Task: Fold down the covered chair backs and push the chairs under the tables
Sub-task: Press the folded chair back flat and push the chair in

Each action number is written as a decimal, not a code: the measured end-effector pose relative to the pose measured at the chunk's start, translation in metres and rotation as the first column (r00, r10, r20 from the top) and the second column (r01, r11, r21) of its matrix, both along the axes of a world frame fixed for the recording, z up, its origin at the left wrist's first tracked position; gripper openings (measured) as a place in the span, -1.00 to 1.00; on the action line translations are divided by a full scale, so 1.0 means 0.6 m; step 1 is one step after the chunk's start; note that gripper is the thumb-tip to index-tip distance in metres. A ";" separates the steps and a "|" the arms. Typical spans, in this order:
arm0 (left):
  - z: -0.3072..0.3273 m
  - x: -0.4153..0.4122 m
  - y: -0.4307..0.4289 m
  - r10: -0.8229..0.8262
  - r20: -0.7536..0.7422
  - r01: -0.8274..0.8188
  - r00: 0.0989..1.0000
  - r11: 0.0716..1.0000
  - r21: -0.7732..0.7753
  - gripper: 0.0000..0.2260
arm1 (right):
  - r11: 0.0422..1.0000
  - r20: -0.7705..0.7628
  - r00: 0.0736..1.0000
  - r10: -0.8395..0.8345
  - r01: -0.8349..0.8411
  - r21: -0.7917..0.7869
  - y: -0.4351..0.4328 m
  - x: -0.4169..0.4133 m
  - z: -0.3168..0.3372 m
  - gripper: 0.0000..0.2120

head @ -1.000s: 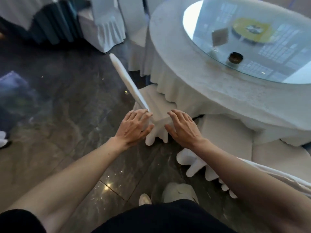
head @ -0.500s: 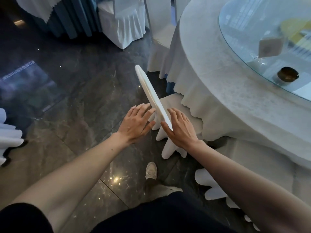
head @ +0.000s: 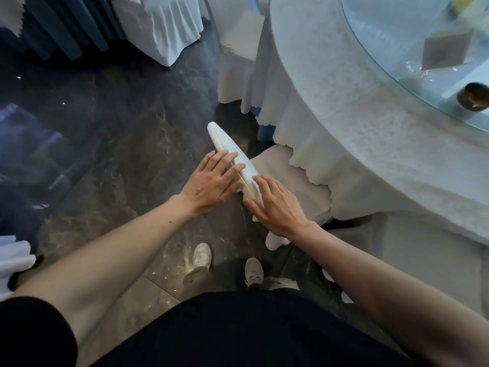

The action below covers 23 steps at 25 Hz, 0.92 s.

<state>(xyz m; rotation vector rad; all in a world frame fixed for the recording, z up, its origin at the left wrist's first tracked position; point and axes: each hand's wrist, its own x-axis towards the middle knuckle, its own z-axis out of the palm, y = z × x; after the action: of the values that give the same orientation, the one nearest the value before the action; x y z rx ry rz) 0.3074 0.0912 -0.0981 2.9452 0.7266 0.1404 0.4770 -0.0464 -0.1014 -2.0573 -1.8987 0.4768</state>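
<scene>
A chair in a white cover stands at the round table (head: 330,115), which is draped in a white cloth. The chair back (head: 225,144) appears edge-on as a narrow upright slab, and its seat (head: 288,170) reaches under the scalloped cloth hem. My left hand (head: 211,181) lies flat on the outer side of the back, fingers spread up to its top edge. On the seat side my right hand (head: 275,205) presses against the back, so it is held between both palms.
More covered chairs stand at the far side (head: 164,30) and by the table (head: 238,49), and another is tucked under the table at the right (head: 423,247). A glass turntable (head: 397,49) carries a small dark bowl (head: 473,100). White fabric (head: 13,258) shows at the left edge. The floor is dark marble (head: 119,141).
Both hands have moved from the base of the chair back up onto its sides. The chair now stands closer to the table, with its seat under the cloth hem.
</scene>
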 end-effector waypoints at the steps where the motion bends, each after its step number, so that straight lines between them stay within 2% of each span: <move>1: -0.004 -0.004 0.024 -0.045 -0.011 0.045 0.999 0.999 0.004 -0.56 | 1.000 0.000 1.000 -0.010 0.010 0.000 0.009 -0.008 -0.004 -0.43; 6: -0.012 0.003 0.133 -0.336 -0.037 0.334 0.941 0.941 -0.061 -0.54 | 0.987 0.031 0.987 -0.160 0.160 0.002 0.031 -0.051 -0.006 -0.47; 9: -0.022 0.019 0.177 -0.509 -0.008 0.507 0.860 0.858 -0.077 -0.55 | 0.948 0.047 0.949 -0.312 0.314 -0.043 0.034 -0.079 -0.011 -0.51; 12: -0.023 0.042 0.200 -0.624 0.021 0.622 0.781 0.776 -0.101 -0.56 | 0.904 0.074 0.905 -0.419 0.424 -0.065 0.041 -0.092 -0.012 -0.65; 15: -0.023 0.057 0.204 -0.696 0.074 0.700 0.714 0.712 -0.064 -0.60 | 0.892 0.092 0.895 -0.437 0.444 -0.089 0.044 -0.096 -0.004 -0.72; 19: -0.027 0.063 0.184 -0.734 0.121 0.742 0.669 0.669 -0.043 -0.63 | 0.904 0.119 0.907 -0.404 0.416 -0.102 0.018 -0.090 -0.003 -0.69; 23: -0.035 0.078 0.117 -0.815 0.131 0.825 0.564 0.555 -0.103 -0.60 | 0.903 0.117 0.921 -0.372 0.389 -0.183 -0.067 -0.082 -0.001 -0.62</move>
<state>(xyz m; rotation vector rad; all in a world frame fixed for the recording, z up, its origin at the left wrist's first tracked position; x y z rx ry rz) 0.3541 0.1613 -0.1189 2.7560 -0.6855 0.0885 0.4276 -0.0865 -0.1021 -2.5398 -1.4763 0.5124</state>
